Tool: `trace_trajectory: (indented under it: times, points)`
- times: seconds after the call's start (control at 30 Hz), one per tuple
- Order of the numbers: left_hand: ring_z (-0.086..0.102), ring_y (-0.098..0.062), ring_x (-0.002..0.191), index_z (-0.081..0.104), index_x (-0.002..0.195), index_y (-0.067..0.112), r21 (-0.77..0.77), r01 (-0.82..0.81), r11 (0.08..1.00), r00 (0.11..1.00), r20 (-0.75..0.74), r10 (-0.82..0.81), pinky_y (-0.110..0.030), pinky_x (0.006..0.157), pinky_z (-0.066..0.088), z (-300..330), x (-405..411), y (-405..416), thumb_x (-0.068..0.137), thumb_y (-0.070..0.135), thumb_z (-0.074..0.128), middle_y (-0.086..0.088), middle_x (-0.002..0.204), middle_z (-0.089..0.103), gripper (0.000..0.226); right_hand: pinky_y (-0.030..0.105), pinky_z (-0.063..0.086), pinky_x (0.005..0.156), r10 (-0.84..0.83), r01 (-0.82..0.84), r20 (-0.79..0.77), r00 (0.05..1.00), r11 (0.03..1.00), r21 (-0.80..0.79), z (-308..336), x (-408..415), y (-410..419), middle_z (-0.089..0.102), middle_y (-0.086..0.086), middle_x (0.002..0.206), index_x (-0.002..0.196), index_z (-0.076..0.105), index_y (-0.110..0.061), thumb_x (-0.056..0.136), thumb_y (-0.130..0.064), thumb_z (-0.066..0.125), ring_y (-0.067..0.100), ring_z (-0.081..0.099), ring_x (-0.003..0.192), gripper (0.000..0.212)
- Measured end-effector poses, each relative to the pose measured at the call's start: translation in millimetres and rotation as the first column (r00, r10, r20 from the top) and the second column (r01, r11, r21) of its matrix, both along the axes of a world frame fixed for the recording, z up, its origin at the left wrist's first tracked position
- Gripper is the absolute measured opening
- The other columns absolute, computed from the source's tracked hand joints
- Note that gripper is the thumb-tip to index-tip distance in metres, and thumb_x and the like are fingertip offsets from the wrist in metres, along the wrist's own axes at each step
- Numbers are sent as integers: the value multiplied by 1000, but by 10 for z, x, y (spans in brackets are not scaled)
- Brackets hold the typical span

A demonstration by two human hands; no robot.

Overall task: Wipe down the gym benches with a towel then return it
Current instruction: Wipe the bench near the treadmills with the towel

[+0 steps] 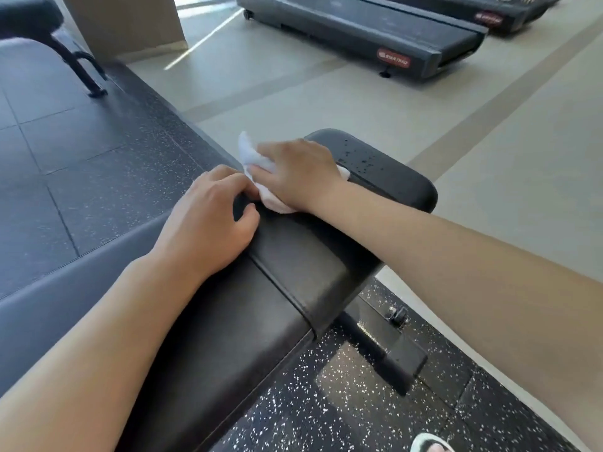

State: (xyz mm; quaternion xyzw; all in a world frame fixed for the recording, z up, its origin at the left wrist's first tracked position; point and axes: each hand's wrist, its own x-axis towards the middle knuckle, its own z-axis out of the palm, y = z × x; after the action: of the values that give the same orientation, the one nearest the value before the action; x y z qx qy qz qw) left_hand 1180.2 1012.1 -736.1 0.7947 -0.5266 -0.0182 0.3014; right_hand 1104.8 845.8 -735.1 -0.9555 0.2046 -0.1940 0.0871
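Observation:
A black padded gym bench (385, 177) runs from the bottom left to the centre, its far seat pad speckled with water droplets. My right hand (297, 172) presses a crumpled white towel (251, 156) flat onto the pad near its left edge. The towel sticks out beyond my fingers and under my wrist. My left hand (208, 223) rests just beside it on the bench's left edge, fingers curled over the side, touching the towel's near corner. The gap between the two pads lies under my right forearm.
The bench's metal frame and a small wheel (396, 316) stand on speckled black rubber flooring (326, 402). Two treadmills (375, 31) sit on the beige floor beyond. Another bench's leg (81, 66) is at the far left. A shoe tip (430, 443) shows at the bottom.

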Motion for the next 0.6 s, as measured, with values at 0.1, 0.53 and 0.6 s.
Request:
trace_trajectory:
  times: [0.1, 0.53, 0.6]
  points:
    - [60, -20, 111, 69, 99, 22, -26, 62, 998, 998, -3, -62, -39, 103, 47, 0, -62, 32, 87, 15, 65, 7, 113, 63, 14, 33, 32, 61, 124, -121, 58, 991, 991, -58, -44, -631, 106, 58, -7, 74, 97, 48, -28, 99, -51, 51, 21, 61, 80, 23]
    - [49, -16, 134, 67, 124, 35, 93, 124, 988, 992, 26, -127, -49, 117, 34, -1, -148, -83, 91, 48, 52, 12, 138, 57, 38, 34, 33, 57, -3, 2, -17, 1000, 999, -48, -16, -1445, -754, 40, -10, 62, 74, 41, -24, 93, -58, 52, 15, 35, 64, 41]
    - [49, -16, 133, 65, 122, 37, 96, 118, 988, 992, 33, -121, -48, 116, 34, -15, -147, -96, 90, 49, 52, 14, 136, 56, 37, 36, 29, 59, 9, -9, -54, 998, 1000, 4, 12, -992, -894, 43, -8, 60, 71, 39, -28, 92, -63, 50, 19, 40, 65, 42]
